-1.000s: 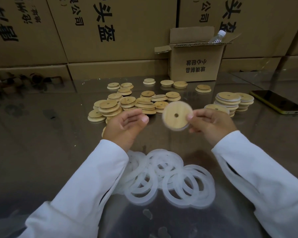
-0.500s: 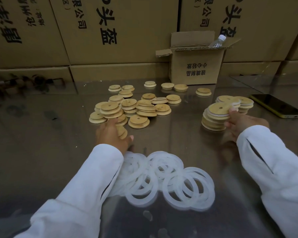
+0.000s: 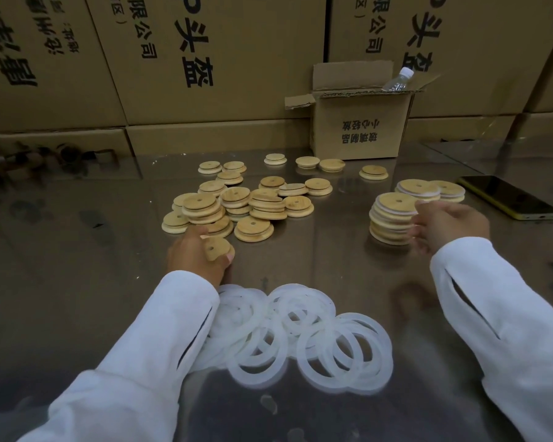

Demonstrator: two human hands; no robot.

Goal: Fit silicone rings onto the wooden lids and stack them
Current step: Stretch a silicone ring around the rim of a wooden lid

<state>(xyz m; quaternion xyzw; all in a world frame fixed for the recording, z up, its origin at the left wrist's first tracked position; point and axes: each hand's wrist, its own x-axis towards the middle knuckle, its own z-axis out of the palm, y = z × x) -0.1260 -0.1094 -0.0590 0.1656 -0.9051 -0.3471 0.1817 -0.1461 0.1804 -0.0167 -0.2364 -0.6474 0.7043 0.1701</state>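
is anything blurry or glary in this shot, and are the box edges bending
Head view: the right hand is motion-blurred, the left hand sharper; the shiny table mirrors the cartons with soft glare; wide-angle distortion makes the carton edges lean outward.

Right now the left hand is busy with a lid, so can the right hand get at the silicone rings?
Probably yes: the right hand looks empty, and bare table lies between it and the silicone rings.

We see dim, warm light glaring off the glossy tabletop; the right hand is motion-blurred, and edges bow outward.
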